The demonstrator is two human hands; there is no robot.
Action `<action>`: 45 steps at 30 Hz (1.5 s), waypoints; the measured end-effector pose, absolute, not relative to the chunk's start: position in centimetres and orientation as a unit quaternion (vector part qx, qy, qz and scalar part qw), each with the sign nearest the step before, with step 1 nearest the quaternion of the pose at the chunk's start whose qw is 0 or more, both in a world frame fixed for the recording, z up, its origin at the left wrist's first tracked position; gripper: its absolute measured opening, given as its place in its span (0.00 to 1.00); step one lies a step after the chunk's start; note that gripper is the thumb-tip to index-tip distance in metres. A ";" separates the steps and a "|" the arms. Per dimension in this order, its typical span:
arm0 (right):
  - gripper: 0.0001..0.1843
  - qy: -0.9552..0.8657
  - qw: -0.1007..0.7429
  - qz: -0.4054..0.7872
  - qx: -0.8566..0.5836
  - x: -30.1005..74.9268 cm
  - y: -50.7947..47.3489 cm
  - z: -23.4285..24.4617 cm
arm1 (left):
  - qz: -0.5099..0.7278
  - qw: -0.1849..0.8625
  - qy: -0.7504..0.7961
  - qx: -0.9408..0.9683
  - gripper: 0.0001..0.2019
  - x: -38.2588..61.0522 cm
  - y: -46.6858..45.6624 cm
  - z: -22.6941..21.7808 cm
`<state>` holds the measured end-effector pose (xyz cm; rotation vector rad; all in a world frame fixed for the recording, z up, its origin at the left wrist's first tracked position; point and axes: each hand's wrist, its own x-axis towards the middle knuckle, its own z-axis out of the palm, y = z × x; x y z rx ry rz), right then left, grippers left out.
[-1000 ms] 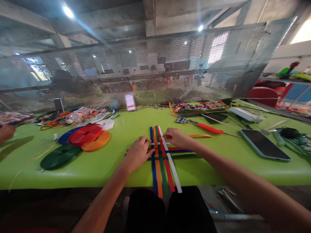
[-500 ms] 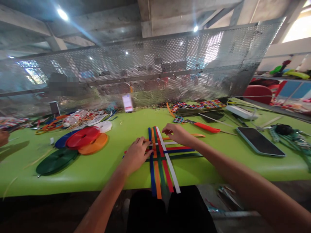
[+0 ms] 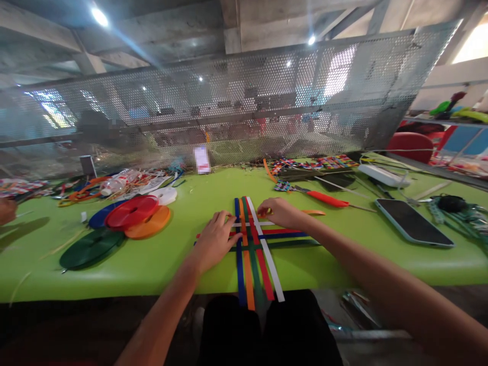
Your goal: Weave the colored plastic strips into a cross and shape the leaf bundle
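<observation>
Flat coloured strips lie interlaced on the green table in front of me. Blue, orange, green, red and white strips (image 3: pixel 272 277) run toward my lap. Across them go orange (image 3: pixel 313 213), white, red, blue and green strips (image 3: pixel 301 244). My left hand (image 3: pixel 215 235) rests on the left ends of the cross strips, thumb apart from the fingers, pressing down. Its fingertips are by the upper blue strip. My right hand (image 3: pixel 277 211) is closed, with fingertips curled together at the crossing orange strip, just right of the white one. The pinch itself is partly hidden.
Strip rolls in red (image 3: pixel 131 212), orange (image 3: pixel 148 223), green (image 3: pixel 91 250), blue and white lie left. Red-handled scissors (image 3: pixel 327 199), a phone (image 3: pixel 414 222) and a white power strip (image 3: pixel 383 176) are right. Another person's hand (image 3: pixel 6 211) shows far left. A perforated metal screen (image 3: pixel 229 107) stands behind.
My right hand has come down slightly to the orange cross strip, its fingertips closer to the weave. My left hand stays almost in place. The whole view has shifted a little.
</observation>
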<state>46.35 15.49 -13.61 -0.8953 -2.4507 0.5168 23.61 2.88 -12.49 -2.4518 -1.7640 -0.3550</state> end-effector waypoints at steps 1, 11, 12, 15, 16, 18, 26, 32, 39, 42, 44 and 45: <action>0.24 -0.893 0.239 0.191 -0.330 46.4 15.5 -13.6 | -0.108 0.047 -0.581 -0.805 0.21 23.6 2.9 -12.4; 0.25 -0.887 0.238 0.251 -0.307 46.0 14.9 -13.1 | -0.081 0.029 -0.582 -0.809 0.22 23.7 3.0 -12.1; 0.26 -0.886 0.239 0.256 -0.303 46.2 14.9 -12.9 | -0.080 0.028 -0.581 -0.810 0.22 23.7 3.0 -12.1; 0.29 -0.881 0.248 0.262 -0.305 47.1 15.1 -12.2 | -0.082 0.025 -0.576 -0.813 0.21 23.6 3.1 -12.1; 0.29 -0.879 0.250 0.262 -0.309 47.4 15.3 -12.0 | -0.081 0.025 -0.576 -0.813 0.21 23.6 3.1 -12.1; 0.26 -0.878 0.244 0.264 -0.315 48.0 15.6 -11.7 | -0.078 0.025 -0.576 -0.813 0.21 23.6 3.0 -12.0; 0.21 -0.876 0.234 0.293 -0.305 47.5 15.4 -12.2 | -0.071 0.048 -0.590 -0.803 0.21 23.8 3.0 -11.9; 0.20 -0.862 0.254 0.327 -0.291 47.1 15.2 -12.4 | -0.093 0.056 -0.583 -0.805 0.21 23.7 3.0 -12.3; 0.16 -0.865 0.262 0.296 -0.310 47.6 15.8 -12.3 | -0.150 0.012 -0.578 -0.802 0.18 22.9 3.4 -12.0; 0.17 -0.868 0.269 0.279 -0.312 48.2 15.8 -11.5 | -0.223 -0.003 -0.579 -0.784 0.17 21.1 3.1 -11.6; 0.17 -0.869 0.277 0.263 -0.314 49.1 15.9 -10.5 | -0.250 -0.004 -0.588 -0.770 0.17 19.8 2.5 -11.6; 0.16 -0.870 0.279 0.256 -0.316 49.7 16.0 -9.9 | -0.249 -0.007 -0.590 -0.768 0.18 19.2 2.1 -11.6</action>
